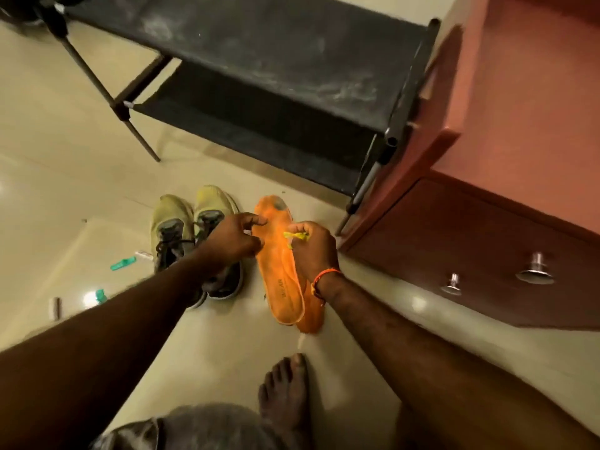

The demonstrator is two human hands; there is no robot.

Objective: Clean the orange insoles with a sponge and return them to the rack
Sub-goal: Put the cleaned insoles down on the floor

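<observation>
Nearest the camera a bare foot rests on the floor, just below the heel end of the orange insoles — the landmark for everything else here.

The insoles are held up off the floor, lengthwise, toes pointing away. Two can be counted: one faces the camera, and a second shows behind it at the lower right edge, so they seem stacked and handled as a pair. The left hand pinches the front insole's left edge near the toe, probably to steady it. The right hand is curled against the right edge with a small yellow sponge gripped in its fingers; whether those fingers also clamp the insole cannot be told. That looks like a bracing hold for scrubbing, and a dark smudge at the toe suggests cleaning is not finished.

Left of the insoles stand two yellow-green shoes, side by side on the floor, likely set aside while their insoles are out. Further left lie a few small bits of litter — too small to name.

To the right of the insoles sits a wooden cabinet with two metal knobs showing. Beyond the insoles' toes stands one black rack with two shelves in view, where the insoles should go back.
</observation>
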